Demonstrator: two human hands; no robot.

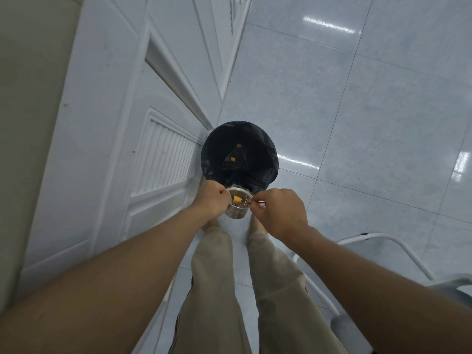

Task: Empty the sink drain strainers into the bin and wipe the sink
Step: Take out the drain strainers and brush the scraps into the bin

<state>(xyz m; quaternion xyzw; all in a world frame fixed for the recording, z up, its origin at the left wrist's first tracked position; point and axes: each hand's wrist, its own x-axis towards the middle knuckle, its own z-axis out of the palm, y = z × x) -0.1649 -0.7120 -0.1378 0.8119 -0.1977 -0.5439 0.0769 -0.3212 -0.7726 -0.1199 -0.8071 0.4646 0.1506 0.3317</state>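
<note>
A round metal drain strainer (pixel 238 206) hangs just above the near rim of the bin (pixel 239 154), which is lined with a black bag. My left hand (pixel 213 200) grips the strainer's left side. My right hand (pixel 277 209) pinches its right rim with curled fingers. An orange food scrap (pixel 237 199) lies inside the strainer among dark bits. Two more orange scraps (pixel 233 159) lie on the bag inside the bin. The sink is out of view.
White cabinet doors (pixel 122 149) with a louvred panel stand close on the left of the bin. Glossy pale floor tiles (pixel 357 111) spread to the right. A white metal frame (pixel 383 249) stands at the lower right. My legs are below the strainer.
</note>
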